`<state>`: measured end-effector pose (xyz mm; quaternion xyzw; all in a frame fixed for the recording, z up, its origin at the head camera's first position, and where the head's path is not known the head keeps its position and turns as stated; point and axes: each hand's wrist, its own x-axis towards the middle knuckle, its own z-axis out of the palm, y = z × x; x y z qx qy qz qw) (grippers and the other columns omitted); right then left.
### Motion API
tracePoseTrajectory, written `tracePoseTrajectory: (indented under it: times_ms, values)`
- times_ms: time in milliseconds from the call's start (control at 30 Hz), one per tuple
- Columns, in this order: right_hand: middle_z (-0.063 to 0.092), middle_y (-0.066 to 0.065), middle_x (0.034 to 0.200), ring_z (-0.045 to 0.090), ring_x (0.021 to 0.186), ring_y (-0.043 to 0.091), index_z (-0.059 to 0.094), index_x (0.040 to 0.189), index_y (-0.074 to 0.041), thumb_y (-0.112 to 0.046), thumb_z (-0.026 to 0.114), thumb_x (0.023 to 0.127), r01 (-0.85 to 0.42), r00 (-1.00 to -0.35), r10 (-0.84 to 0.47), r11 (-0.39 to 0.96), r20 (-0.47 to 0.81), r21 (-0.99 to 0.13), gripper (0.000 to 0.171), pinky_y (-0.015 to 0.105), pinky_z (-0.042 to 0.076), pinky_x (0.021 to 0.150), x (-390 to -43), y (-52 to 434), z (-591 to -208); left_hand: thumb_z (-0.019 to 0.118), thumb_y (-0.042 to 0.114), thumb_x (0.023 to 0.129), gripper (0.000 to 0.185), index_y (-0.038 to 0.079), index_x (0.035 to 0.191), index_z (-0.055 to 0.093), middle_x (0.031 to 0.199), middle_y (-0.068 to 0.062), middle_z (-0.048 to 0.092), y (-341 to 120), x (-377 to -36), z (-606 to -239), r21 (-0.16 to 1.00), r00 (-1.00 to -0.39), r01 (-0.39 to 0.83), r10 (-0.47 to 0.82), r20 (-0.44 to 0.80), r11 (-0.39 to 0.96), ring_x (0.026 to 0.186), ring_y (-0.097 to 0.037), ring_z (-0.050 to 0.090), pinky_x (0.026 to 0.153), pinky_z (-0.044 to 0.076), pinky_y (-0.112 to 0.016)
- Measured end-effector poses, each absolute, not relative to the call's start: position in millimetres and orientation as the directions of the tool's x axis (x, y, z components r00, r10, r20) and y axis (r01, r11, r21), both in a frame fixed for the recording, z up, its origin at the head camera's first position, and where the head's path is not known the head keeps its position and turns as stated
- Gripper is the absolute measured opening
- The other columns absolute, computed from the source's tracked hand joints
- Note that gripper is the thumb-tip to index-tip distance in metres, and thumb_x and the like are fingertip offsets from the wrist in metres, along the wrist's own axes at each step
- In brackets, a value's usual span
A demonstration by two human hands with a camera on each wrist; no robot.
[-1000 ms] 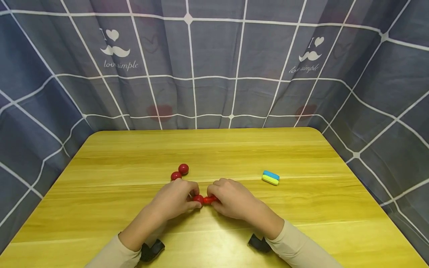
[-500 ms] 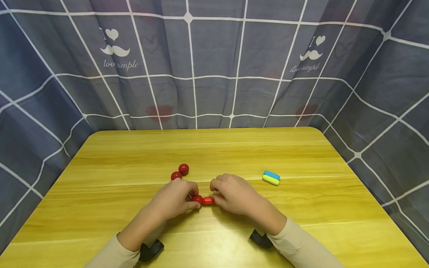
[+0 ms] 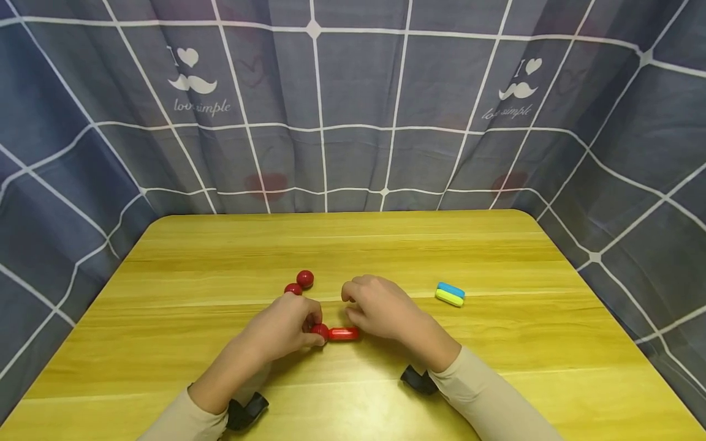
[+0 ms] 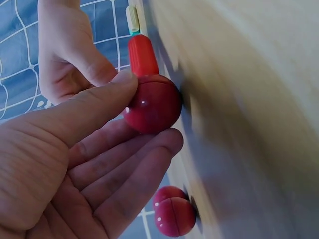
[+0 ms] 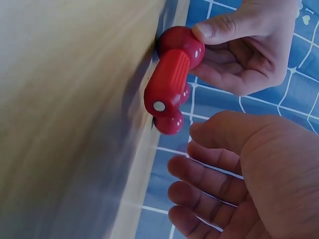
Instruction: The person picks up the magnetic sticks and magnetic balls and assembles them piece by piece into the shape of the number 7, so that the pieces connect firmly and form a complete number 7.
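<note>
Just below the centre of the head view, a red ball [image 3: 319, 331] and a short red rod [image 3: 344, 334] lie joined end to end on the yellow wooden surface [image 3: 496, 367]. The rod's long axis runs left to right across the frame, one end touching the ball, the free end pointing toward the right edge. In the right wrist view that free end [image 5: 159, 106] faces the camera and shows a small pale disc in its middle.

The left hand [image 3: 281, 331] pinches the ball between thumb and fingertips; the left wrist view shows the thumb [image 4: 107, 99] laid over the top of the ball [image 4: 152, 104] and a fingertip curled beneath it. The right hand [image 3: 380, 306] hovers just above and beside the rod, fingers loosely bent, holding nothing and not touching it.

Two more red balls [image 3: 299, 283] sit touching each other just above the left hand, the lower one partly hidden by its knuckles. A small blue and yellow-green block [image 3: 450, 294] lies well to the right. A grey checked curtain [image 3: 353, 110] fills the background. Both wrist views show the surface blurred, and both forearms are cut off by the bottom edge of the head view.
</note>
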<state>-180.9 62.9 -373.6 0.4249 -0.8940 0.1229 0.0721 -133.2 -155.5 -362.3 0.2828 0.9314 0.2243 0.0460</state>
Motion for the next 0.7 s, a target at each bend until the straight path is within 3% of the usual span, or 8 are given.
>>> tracePoseTrajectory:
  times_ms: [500, 700]
  values:
    - [0.064, -0.002, 0.098, 0.062, 0.090, 0.016, 0.065, 0.104, -0.012, -0.018, 0.070, 0.085, -0.736, -0.676, -0.716, 0.654, 0.173, -0.173, 0.020, 0.030, 0.051, 0.076, -201.5, 30.9, -371.1, 0.088, 0.019, 0.072, 0.023, 0.013, 0.075, 0.065, 0.063, 0.011, 0.054, -162.3, -136.0, -360.7, 0.464, -0.841, 0.492, 0.539, 0.036, 0.737, 0.056, -0.004, 0.047, 0.053, 0.043, -0.024]
    - [0.062, 0.001, 0.110, 0.060, 0.099, 0.018, 0.064, 0.117, -0.012, -0.012, 0.069, 0.083, -0.732, -0.681, -0.713, 0.653, 0.169, -0.195, 0.035, 0.032, 0.050, 0.083, -210.9, 18.5, -371.4, 0.088, 0.019, 0.072, 0.023, 0.013, 0.075, 0.066, 0.062, 0.012, 0.054, -163.0, -136.7, -360.9, 0.463, -0.844, 0.491, 0.535, 0.043, 0.738, 0.055, -0.004, 0.047, 0.054, 0.043, -0.024]
